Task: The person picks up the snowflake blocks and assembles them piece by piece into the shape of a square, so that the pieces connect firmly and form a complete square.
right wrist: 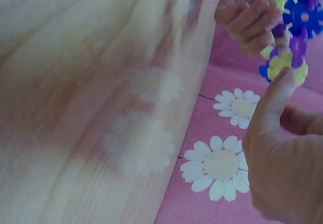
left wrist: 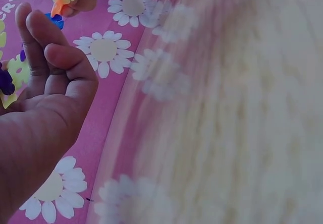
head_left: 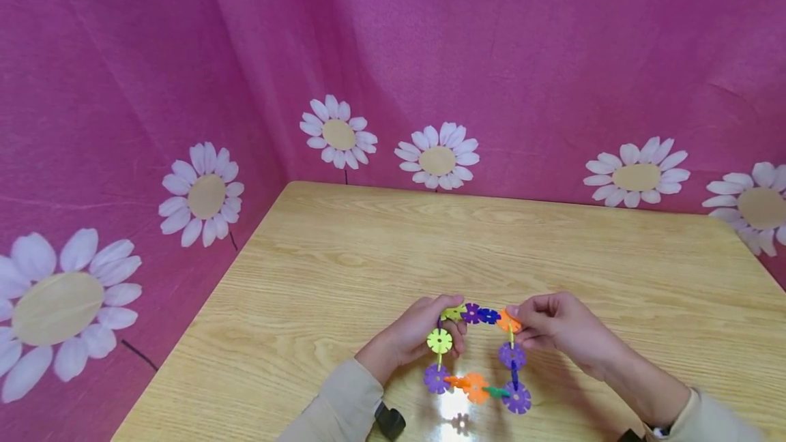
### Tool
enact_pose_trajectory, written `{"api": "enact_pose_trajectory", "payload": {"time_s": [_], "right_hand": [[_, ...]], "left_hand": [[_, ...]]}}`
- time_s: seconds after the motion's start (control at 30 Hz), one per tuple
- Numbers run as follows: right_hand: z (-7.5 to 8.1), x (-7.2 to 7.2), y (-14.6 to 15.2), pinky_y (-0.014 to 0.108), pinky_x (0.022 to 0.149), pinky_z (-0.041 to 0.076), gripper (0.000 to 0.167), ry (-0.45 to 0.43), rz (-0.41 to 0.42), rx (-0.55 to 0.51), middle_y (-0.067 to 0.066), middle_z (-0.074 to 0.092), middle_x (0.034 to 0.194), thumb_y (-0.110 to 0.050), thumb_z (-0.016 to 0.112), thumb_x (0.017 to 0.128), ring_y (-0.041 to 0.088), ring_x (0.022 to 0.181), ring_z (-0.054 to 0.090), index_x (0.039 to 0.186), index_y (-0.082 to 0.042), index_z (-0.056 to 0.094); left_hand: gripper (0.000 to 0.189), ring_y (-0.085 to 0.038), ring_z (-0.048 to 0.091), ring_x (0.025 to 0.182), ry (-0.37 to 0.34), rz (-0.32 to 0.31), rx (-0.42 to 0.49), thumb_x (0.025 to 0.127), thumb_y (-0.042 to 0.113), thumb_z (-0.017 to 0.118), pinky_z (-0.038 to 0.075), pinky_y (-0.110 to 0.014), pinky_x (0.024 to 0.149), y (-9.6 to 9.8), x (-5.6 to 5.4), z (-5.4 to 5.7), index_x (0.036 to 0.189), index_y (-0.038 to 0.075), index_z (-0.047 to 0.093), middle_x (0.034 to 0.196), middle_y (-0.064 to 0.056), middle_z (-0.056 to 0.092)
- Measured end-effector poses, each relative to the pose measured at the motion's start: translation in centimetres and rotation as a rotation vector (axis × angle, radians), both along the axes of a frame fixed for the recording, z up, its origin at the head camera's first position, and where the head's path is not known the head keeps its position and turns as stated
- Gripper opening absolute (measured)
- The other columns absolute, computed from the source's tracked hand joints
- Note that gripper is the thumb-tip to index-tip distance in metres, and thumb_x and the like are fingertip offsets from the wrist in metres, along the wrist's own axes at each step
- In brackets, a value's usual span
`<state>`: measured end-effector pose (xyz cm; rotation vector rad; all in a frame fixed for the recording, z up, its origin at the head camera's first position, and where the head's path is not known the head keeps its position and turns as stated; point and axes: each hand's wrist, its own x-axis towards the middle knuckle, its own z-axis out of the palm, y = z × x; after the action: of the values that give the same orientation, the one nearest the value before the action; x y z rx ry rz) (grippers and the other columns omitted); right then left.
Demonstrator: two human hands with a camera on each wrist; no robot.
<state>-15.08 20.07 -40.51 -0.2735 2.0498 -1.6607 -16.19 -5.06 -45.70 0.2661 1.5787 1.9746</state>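
Interlocking notched plastic discs form a four-sided ring, held up above the table between both hands. Purple discs mark its lower corners, with an orange disc and a green piece between them. My left hand grips the upper left corner, near a yellow-green disc. At the upper right corner, thumb and fingers of my right hand pinch an orange disc. The right wrist view shows that thumb against a yellow disc, below a blue disc.
A wooden table lies under the hands, with a bright glare spot below the ring. Pink cloth printed with white daisies stands along its back and left side. A black strap hangs by the left wrist.
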Motion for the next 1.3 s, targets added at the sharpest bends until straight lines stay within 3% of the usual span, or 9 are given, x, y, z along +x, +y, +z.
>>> {"api": "enact_pose_trajectory", "payload": {"time_s": [0.3,0.47,0.73,0.83,0.93,1.0,1.07,1.17,1.3], "right_hand": [[0.1,0.5,-0.5,0.025,0.071,0.06,0.031,0.056,-0.147,0.08,0.001,0.066,0.079,-0.019,0.06,0.101,0.008,0.07,0.067,0.104,0.011,0.065],[0.4,0.3,-0.5,0.027,0.071,0.061,0.036,0.093,-0.143,0.121,0.002,0.065,0.08,-0.022,0.06,0.101,0.009,0.069,0.067,0.107,0.013,0.065],[-0.4,-0.5,0.9,0.024,0.074,0.06,0.036,0.002,-0.122,0.087,0.001,0.068,0.084,-0.021,0.057,0.103,0.009,0.075,0.068,0.112,0.013,0.064],[-0.8,-0.8,1.6,0.024,0.075,0.06,0.034,-0.029,-0.12,0.058,0.001,0.069,0.083,-0.022,0.058,0.102,0.008,0.076,0.069,0.109,0.011,0.064],[-1.1,-1.2,2.2,0.024,0.075,0.06,0.033,-0.04,-0.13,0.048,0.001,0.07,0.082,-0.023,0.058,0.102,0.007,0.076,0.069,0.107,0.01,0.065],[-1.3,-1.4,2.6,0.024,0.075,0.06,0.034,-0.042,-0.135,0.045,0.001,0.07,0.082,-0.023,0.058,0.102,0.007,0.076,0.069,0.108,0.01,0.064],[-1.5,-1.6,2.9,0.024,0.076,0.06,0.036,-0.04,-0.14,0.042,0.001,0.07,0.084,-0.022,0.058,0.102,0.007,0.076,0.07,0.111,0.013,0.063],[-1.9,-1.8,3.3,0.024,0.076,0.06,0.038,-0.049,-0.145,0.047,0.002,0.069,0.088,-0.021,0.057,0.103,0.008,0.078,0.07,0.115,0.015,0.06],[-2.3,-2.3,3.7,0.025,0.077,0.06,0.04,-0.042,-0.148,0.083,0.005,0.071,0.098,-0.021,0.056,0.103,0.01,0.08,0.07,0.117,0.016,0.06]], "left_hand": [[0.043,-0.013,0.063,0.053,-0.004,0.04,-0.001,0.097,0.04,0.055,0.055,-0.024,0.055,0.9,0.0,0.2,0.08,0.001,0.06,0.057,0.0,0.064],[0.045,-0.013,0.064,0.055,0.018,0.051,-0.005,0.098,0.041,0.054,0.056,-0.025,0.056,1.2,-0.1,0.3,0.079,0.001,0.061,0.058,-0.001,0.064],[0.067,-0.012,0.057,0.05,-0.041,-0.005,-0.099,0.101,0.06,0.035,0.051,-0.024,0.051,2.1,-0.4,0.5,0.084,0.001,0.061,0.057,-0.003,0.061],[0.069,-0.011,0.052,0.049,-0.06,0.052,-0.184,0.099,0.067,0.031,0.045,-0.022,0.047,2.8,-0.7,0.3,0.083,0.005,0.058,0.058,-0.002,0.058],[0.066,-0.013,0.05,0.059,-0.004,0.18,-0.328,0.099,0.067,0.03,0.042,-0.023,0.054,3.6,-1.1,0.2,0.084,0.008,0.055,0.069,-0.002,0.056],[0.06,-0.013,0.049,0.066,0.084,0.262,-0.431,0.101,0.061,0.032,0.043,-0.026,0.06,4.0,-1.3,0.1,0.083,0.009,0.056,0.074,-0.002,0.053],[0.054,-0.015,0.046,0.066,0.168,0.299,-0.524,0.104,0.054,0.036,0.041,-0.028,0.061,4.3,-1.6,0.1,0.077,0.011,0.055,0.073,-0.002,0.051],[0.048,-0.012,0.044,0.057,0.258,0.318,-0.608,0.105,0.043,0.043,0.038,-0.026,0.053,4.5,-2.0,0.3,0.068,0.014,0.049,0.064,0.002,0.049],[0.043,-0.009,0.048,0.049,0.253,0.287,-0.607,0.104,0.037,0.052,0.035,-0.023,0.048,4.1,-2.6,0.9,0.068,0.013,0.052,0.061,0.003,0.05]]}}
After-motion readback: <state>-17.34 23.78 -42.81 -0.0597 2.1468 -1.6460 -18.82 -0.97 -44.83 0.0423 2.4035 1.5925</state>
